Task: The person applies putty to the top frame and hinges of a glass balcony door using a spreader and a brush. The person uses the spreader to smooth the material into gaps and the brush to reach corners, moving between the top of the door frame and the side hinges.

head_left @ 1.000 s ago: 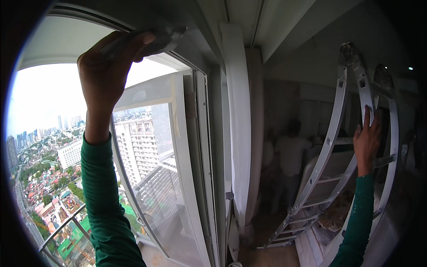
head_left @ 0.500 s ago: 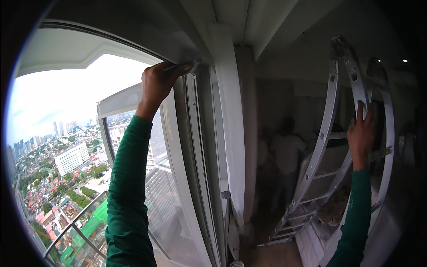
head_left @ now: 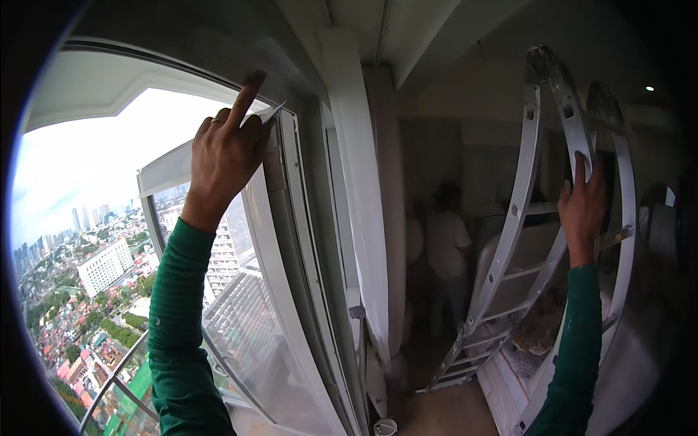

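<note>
My left hand [head_left: 229, 156] is raised to the upper corner of the door frame [head_left: 291, 69], its index finger stretched up along the grey surface. Pinched under the thumb and other fingers is a thin, flat sheet [head_left: 273, 111] with a pale pointed corner; most of it is hidden by the hand. On the right, my right hand [head_left: 584, 207] is closed around a rail of an aluminium stepladder [head_left: 518, 192], just below its rounded top.
A glazed door [head_left: 247, 320] stands open beside a balcony railing [head_left: 116, 381], with a city far below. A white curtain-like panel [head_left: 356, 167] hangs at the centre. Behind the ladder, a person [head_left: 447, 247] stands in the dim room near covered furniture [head_left: 509, 378].
My left hand has moved left and its index finger now stretches upward, with the sheet's pale side showing. The view has shifted slightly right; my right hand keeps its hold on the ladder.
</note>
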The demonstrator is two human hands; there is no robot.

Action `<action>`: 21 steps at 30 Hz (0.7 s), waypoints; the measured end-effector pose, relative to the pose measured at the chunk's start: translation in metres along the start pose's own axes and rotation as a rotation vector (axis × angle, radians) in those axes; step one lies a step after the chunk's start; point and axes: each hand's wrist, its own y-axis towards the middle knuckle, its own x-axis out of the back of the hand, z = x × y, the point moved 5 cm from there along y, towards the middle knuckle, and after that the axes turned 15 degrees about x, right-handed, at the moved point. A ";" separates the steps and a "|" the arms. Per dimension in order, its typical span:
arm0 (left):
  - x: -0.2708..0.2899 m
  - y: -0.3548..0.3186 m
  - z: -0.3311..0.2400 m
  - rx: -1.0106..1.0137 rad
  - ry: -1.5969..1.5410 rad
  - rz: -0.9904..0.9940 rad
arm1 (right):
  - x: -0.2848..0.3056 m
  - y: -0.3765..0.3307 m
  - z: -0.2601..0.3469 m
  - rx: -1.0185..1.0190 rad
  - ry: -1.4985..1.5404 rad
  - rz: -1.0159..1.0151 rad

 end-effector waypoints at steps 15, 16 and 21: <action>-0.080 -0.013 -0.020 -0.173 0.610 0.365 | 0.002 0.000 -0.001 -0.014 0.005 -0.016; -0.068 -0.012 -0.019 -0.176 0.571 0.300 | 0.001 0.000 -0.001 -0.016 0.000 -0.020; 0.011 -0.005 -0.007 -0.207 0.489 0.136 | -0.009 -0.004 -0.002 0.000 0.000 -0.083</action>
